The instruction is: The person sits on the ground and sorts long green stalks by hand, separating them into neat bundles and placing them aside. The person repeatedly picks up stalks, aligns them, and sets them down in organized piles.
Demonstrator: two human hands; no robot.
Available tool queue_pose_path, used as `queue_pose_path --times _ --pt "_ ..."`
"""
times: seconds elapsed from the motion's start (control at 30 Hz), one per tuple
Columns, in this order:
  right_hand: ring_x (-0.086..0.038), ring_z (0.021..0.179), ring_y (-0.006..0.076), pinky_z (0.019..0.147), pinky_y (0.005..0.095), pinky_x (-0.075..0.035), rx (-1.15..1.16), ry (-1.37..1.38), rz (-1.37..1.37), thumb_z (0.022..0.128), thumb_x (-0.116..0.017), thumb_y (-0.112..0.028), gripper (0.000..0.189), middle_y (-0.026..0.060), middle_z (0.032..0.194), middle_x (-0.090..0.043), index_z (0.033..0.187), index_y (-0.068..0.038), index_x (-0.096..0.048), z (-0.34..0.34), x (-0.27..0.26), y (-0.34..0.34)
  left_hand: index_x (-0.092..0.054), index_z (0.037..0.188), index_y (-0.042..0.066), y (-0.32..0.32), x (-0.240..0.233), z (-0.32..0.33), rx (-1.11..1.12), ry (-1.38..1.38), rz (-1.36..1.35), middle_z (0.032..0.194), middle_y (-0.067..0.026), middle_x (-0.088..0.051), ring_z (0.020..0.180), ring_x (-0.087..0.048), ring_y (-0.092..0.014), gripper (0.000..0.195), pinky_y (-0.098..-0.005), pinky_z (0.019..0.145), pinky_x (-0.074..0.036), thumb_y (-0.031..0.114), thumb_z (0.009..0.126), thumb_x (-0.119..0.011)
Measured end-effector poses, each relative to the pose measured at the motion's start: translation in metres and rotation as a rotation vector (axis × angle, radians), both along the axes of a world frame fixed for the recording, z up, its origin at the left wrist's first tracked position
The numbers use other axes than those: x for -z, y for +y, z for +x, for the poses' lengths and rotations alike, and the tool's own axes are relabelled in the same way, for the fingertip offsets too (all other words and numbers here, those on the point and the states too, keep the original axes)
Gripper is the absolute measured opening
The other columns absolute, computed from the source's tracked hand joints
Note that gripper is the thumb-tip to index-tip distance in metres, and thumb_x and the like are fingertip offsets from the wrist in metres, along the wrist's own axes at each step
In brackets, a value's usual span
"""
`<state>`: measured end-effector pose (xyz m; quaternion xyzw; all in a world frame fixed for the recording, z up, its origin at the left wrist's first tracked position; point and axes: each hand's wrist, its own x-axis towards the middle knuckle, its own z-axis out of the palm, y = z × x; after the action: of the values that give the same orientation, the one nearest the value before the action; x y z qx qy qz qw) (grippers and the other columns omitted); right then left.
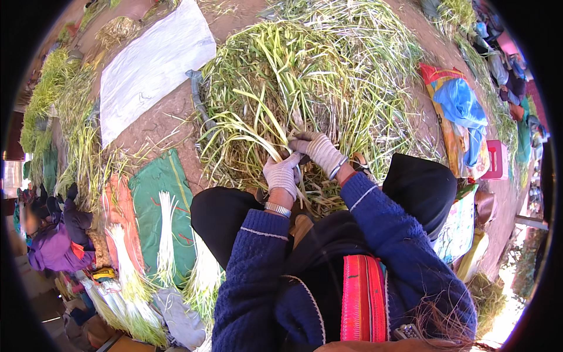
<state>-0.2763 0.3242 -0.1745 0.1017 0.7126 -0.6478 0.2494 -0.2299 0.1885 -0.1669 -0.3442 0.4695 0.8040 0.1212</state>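
My left hand, in a whitish knitted work glove with a metal watch band at the wrist, grips the lower part of a few pale green leafy stalks. Their leaves fan out up and to the left. My right hand, in a like glove with a bracelet, meets the left at the stalks, its fingertips pinching at them; exactly what they pinch is hard to tell. Beneath and beyond both hands lies a large heap of green and yellowed leaves. Loose strips hang below my left hand, between my knees.
At left are a white sheet, a green sack with a bundle of white stalks, and more bundles. A person in purple sits far left. At right lie a blue plastic bag and a pink plastic stool.
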Motion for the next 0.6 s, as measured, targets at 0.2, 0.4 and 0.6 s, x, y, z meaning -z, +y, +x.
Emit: queue_pose_path --times 0.2,0.4,0.6 --pt "-0.063 0.074 0.0127 0.067 0.0272 -0.052 0.118 -0.137 -0.138 0.081 -0.080 -0.024 0.044 0.0085 0.089 -0.071 0.112 0.005 -0.069 0.004 0.003 -0.001 -0.057 0.085 0.010 0.000 0.006 0.001 0.052 -0.039 0.022 0.056 0.0002 -0.054 0.038 -0.045 -0.011 0.024 -0.0265 0.035 -0.029 0.001 0.080 -0.079" --pt "-0.064 0.071 0.0139 0.065 0.0287 -0.053 0.195 -0.119 -0.300 0.084 -0.079 -0.021 0.035 0.0058 0.085 -0.068 0.107 0.003 -0.065 0.014 -0.008 0.004 -0.059 0.083 0.013 -0.001 0.017 0.002 0.059 -0.067 0.202 0.063 0.0013 -0.055 0.046 -0.047 -0.010 0.018 -0.0244 0.040 -0.029 0.011 0.085 -0.077" --pt "-0.062 0.070 0.0126 0.063 0.0283 -0.051 0.202 -0.085 -0.291 0.087 -0.074 -0.015 0.028 0.0041 0.084 -0.067 0.108 0.002 -0.065 0.016 -0.013 0.003 -0.057 0.085 0.013 0.001 0.025 -0.001 0.031 -0.111 0.211 0.056 0.0011 -0.053 0.040 -0.046 -0.011 0.021 -0.0270 0.037 -0.028 0.009 0.083 -0.078"
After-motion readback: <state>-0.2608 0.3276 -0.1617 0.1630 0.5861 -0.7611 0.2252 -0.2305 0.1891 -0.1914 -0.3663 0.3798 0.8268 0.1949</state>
